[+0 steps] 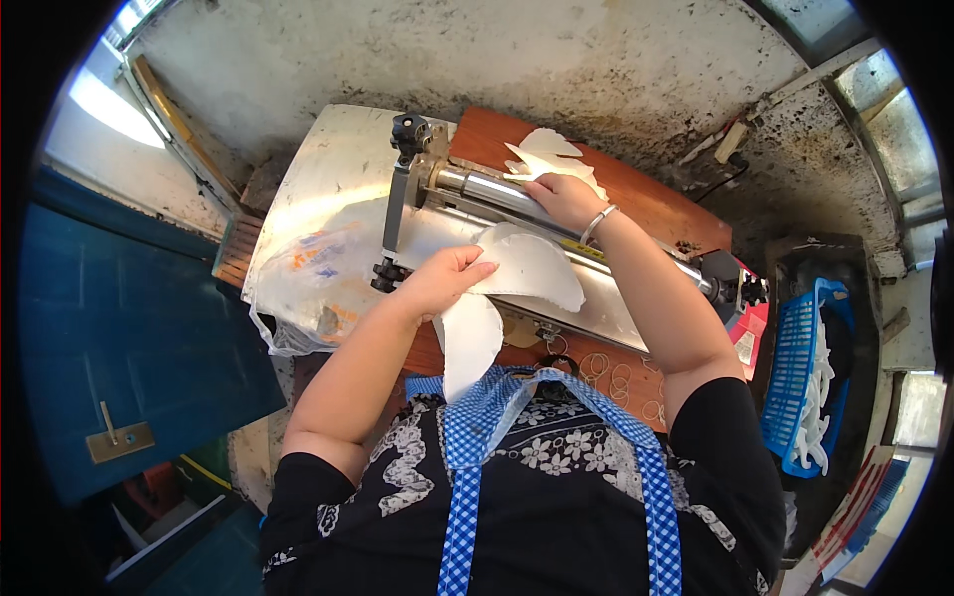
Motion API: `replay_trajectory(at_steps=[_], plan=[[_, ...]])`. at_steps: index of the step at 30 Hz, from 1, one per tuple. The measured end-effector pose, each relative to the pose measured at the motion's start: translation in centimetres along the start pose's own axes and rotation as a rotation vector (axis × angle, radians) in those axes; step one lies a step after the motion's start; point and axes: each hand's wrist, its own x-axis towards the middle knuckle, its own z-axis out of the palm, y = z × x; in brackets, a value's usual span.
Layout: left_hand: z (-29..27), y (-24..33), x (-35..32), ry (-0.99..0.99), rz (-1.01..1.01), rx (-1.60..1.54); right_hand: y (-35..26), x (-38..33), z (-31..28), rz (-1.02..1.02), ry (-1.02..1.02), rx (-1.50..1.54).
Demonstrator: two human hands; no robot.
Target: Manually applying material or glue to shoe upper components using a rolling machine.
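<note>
My left hand [439, 282] is closed, thumb on top, on a white curved cut-out sheet [532, 266]. The sheet lies over the near side of a metal roller machine [487, 189]. From below the same hand another white curved piece [469, 338] hangs toward my apron; I cannot tell whether the hand grips it too. My right hand [571, 203] reaches over the rollers, its fingers closed at the edge of several white cut-out pieces [549, 149] piled behind the machine. What those fingers hold, if anything, is hidden.
The machine has black knobs [409, 132] at its left end and more at its right. It stands on a reddish-brown board [676, 214]. Plastic sheeting [313, 268] covers the left side. A blue basket [792, 368] with white pieces stands right. A blue door [129, 328] is left.
</note>
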Motion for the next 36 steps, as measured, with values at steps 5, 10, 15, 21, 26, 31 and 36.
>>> replay_trajectory(at_steps=[5, 10, 15, 21, 26, 31, 36], plan=[[-0.9, 0.3, -1.6, 0.093, 0.085, 0.046, 1.2, 1.5, 0.6, 0.107, -0.115, -0.086], [0.5, -0.4, -2.1, 0.123, -0.066, -0.288, 0.6, 1.7, 0.6, 0.108, -0.077, -0.072], [2.3, -2.5, 0.2, 0.247, 0.171, -0.436, -0.2, 2.7, 0.3, 0.077, -0.148, -0.069], [-0.1, -1.1, -3.9, 0.409, 0.28, -0.338, -0.2, -1.4, -0.9, -0.405, 0.479, 0.034], [-3.7, -1.2, -8.7, 0.64, 0.239, -0.174, -0.5, -12.5, 1.9, -1.097, 0.252, -0.365], [-1.8, -1.8, -7.0, 0.429, 0.032, -0.179, 2.9, -12.1, 1.5, -0.667, 0.231, -0.538], [0.8, -0.6, -0.9, 0.395, -0.031, -0.141, 0.9, -4.7, 0.8, -0.476, 0.408, -0.034]])
